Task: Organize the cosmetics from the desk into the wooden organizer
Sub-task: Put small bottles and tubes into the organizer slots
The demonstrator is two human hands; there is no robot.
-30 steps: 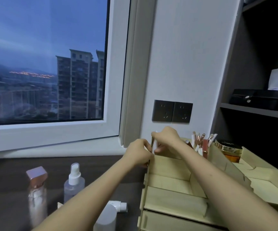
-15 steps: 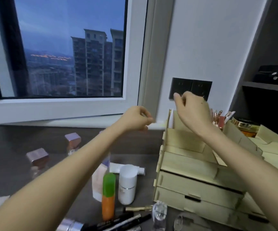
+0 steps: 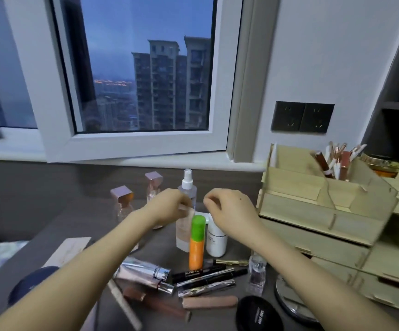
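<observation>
Left hand (image 3: 167, 207) pinches the pinkish top of a tall pale beige bottle (image 3: 183, 231) standing on the dark grey desk (image 3: 74, 216). Right hand (image 3: 229, 212) hovers just beside it, over a white cylindrical bottle (image 3: 216, 242), fingers curled in with nothing seen between them. Between these two bottles, in front, stands an orange tube with a green cap (image 3: 197, 244); a clear spray bottle (image 3: 188, 187) stands behind. Black and silver mascara tubes (image 3: 208, 275) lie nearer the camera. At the right sits the pale wooden organizer (image 3: 296, 211), with rose-gold brushes and lip glosses (image 3: 334, 162) upright in a rear compartment.
</observation>
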